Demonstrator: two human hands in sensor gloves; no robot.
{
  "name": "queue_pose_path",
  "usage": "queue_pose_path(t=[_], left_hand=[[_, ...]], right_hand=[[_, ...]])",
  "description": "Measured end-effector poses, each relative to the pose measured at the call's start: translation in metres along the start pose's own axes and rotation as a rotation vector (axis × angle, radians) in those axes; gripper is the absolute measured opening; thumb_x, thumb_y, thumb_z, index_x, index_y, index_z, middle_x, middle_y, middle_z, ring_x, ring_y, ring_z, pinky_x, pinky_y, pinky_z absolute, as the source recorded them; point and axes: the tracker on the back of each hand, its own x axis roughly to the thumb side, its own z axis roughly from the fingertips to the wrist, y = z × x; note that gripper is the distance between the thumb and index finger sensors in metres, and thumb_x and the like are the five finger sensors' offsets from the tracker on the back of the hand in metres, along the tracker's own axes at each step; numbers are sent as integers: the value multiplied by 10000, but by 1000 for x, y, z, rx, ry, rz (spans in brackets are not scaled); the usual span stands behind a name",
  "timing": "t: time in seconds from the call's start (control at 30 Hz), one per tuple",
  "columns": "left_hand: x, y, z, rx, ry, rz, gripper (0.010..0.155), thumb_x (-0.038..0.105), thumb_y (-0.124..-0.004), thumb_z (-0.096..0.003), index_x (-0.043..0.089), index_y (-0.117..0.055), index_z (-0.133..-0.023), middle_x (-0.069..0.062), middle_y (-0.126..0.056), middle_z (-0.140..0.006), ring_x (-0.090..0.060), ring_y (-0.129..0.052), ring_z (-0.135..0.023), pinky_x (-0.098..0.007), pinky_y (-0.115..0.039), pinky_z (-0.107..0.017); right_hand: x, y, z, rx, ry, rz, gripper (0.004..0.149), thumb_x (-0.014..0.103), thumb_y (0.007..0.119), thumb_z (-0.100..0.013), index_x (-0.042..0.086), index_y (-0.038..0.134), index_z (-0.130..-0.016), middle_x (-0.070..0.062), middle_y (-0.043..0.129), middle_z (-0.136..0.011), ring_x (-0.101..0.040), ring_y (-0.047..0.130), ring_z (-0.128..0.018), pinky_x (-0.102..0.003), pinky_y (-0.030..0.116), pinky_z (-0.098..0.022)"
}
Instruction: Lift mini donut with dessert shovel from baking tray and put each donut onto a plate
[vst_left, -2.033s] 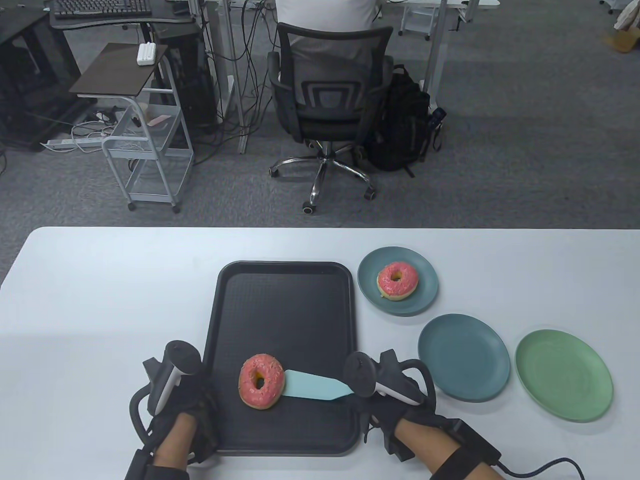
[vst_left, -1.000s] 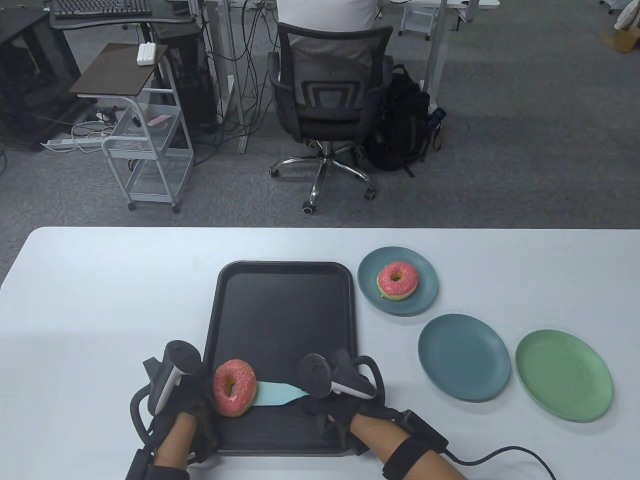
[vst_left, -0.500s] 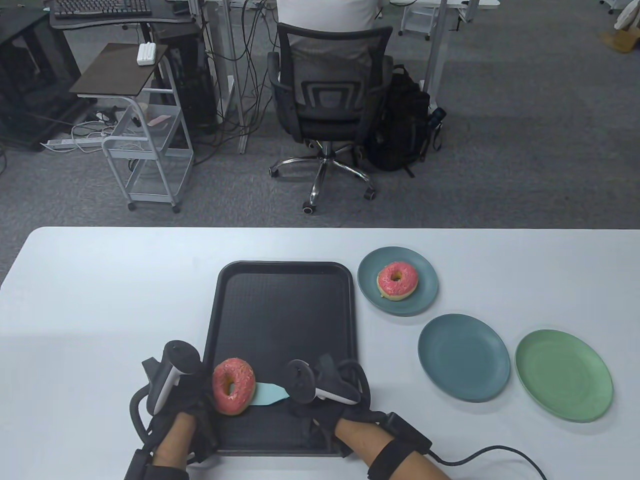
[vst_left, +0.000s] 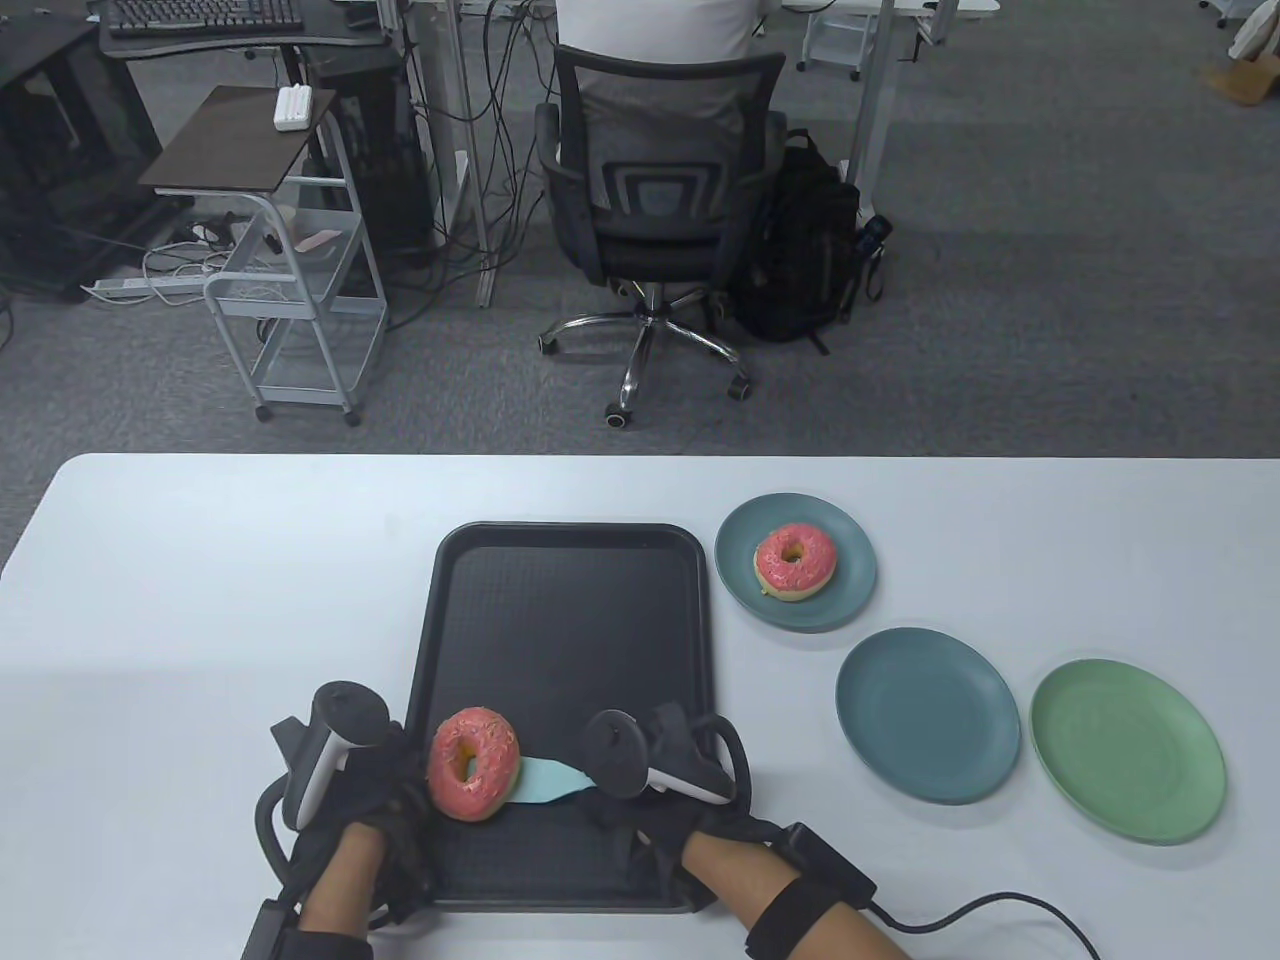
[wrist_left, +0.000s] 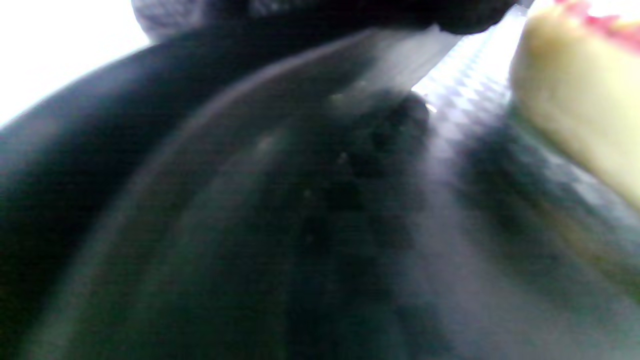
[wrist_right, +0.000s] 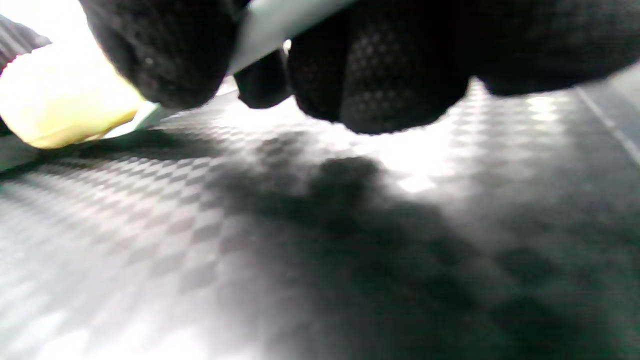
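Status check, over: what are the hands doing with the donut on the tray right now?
Right hand grips shovel, blade under tray donut. Left hand at tray edge beside donut; grip unclear. Nothing blocking.

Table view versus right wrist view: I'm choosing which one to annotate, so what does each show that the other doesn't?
Only the table view shows the three plates, one bearing a donut, plus the left hand at the tray's left rim. Only the right wrist view shows the fingers curled round the shovel handle and the tray's woven texture. Both show the tray and the tray donut.
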Motion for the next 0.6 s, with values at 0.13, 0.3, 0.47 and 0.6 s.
queue_pose_path(t=[0.13, 0.3, 0.47, 0.6], left_hand=[[-1, 0, 0, -6, 0, 12, 571, 449, -731, -453, 313, -552, -978, 30, -756, -790, -159, -930, -498, -387, -822, -433], [-1, 0, 0, -1, 1, 6, 572, 445, -734, -453, 310, -554, -979, 31, -757, -790, -153, -932, -496, -382, -825, -432], [-2, 1, -1, -9, -1, 15, 572, 445, -737, -452, 311, -556, -978, 32, -757, -789, -153, -933, -496, -379, -825, -432], [-2, 1, -1, -9, -2, 17, 573, 447, -737, -452, 310, -555, -978, 31, -757, -789, -154, -932, -496, -381, -825, -429]], right_hand=[[-8, -5, 2, -10, 20, 0, 549, 441, 858, -423, 212, 776, -916, -156, 963, -647, -298, 978, -364, -411, 930, -205], [-19, -15, 7, -41, 49, -10, 552, 443, 858, -421, 214, 776, -916, -152, 966, -644, -291, 983, -359, -406, 932, -200], [-34, -32, 17, -90, 90, -36, 554, 445, 857, -422, 212, 775, -918, -150, 967, -643, -289, 984, -356, -404, 934, -195], [-52, -46, 30, -127, 140, -45, 556, 446, 858, -421, 210, 775, -918, -151, 967, -641, -289, 985, -352, -402, 936, -191]])
